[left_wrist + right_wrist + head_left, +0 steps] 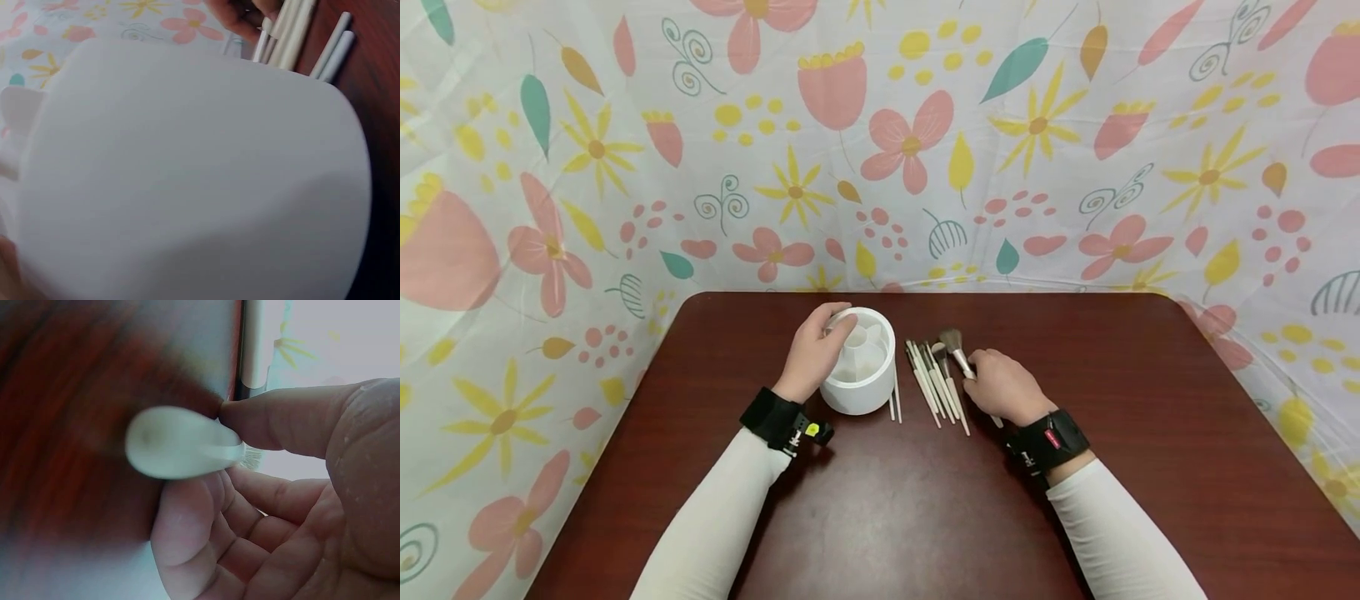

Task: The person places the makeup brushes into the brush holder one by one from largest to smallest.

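A white round container [859, 398] with inner dividers stands left of the table's middle. My left hand [815, 352] grips its left rim, with the thumb over the top edge. The container's side [194, 169] fills most of the left wrist view. To the right, my right hand [1004, 387] pinches a makeup brush [959, 357] by its pale handle, with its broad brown bristle head pointing away from me. In the right wrist view, the blurred handle end [172, 444] juts out between thumb and fingers. Several slimmer makeup brushes [934, 385] lie side by side between my hands.
Two thin pale handles [896, 403] lie against the container's right side; their far ends are hidden. Everything sits on a dark reddish-brown table [880, 517]. A flower-printed cloth [925, 208] hangs along its back and sides.
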A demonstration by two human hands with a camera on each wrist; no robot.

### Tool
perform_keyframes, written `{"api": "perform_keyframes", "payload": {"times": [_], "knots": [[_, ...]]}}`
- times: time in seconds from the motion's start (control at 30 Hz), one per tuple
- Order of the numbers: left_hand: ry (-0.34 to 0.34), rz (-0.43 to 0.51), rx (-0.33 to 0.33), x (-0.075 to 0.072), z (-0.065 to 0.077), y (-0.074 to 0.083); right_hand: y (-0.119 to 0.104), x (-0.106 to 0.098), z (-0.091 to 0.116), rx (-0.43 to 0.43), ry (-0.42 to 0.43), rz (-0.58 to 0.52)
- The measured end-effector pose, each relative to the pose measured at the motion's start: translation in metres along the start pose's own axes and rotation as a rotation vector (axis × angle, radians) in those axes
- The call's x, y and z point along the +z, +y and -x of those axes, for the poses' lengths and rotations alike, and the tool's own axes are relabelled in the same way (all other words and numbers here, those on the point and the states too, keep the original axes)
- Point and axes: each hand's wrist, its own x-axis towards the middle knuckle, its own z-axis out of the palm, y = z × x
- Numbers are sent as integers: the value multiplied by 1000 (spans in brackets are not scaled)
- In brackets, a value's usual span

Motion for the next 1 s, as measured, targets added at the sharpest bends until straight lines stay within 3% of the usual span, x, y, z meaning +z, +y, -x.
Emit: {"api": "perform_keyframes", "payload": {"times": [0.27,0.53,0.77,1.0], "knots": [[71,13,53,6,0,-3,2,-3,0,-19,-5,-7],[99,-21,32,9,2,-8,7,-5,2,18,-22,-43],[114,-20,64,9,1,-11,5,-12,-1,24,58,-42],[119,-23,66,8,1,-12,-5,-29,-6,10,123,-159]]}}
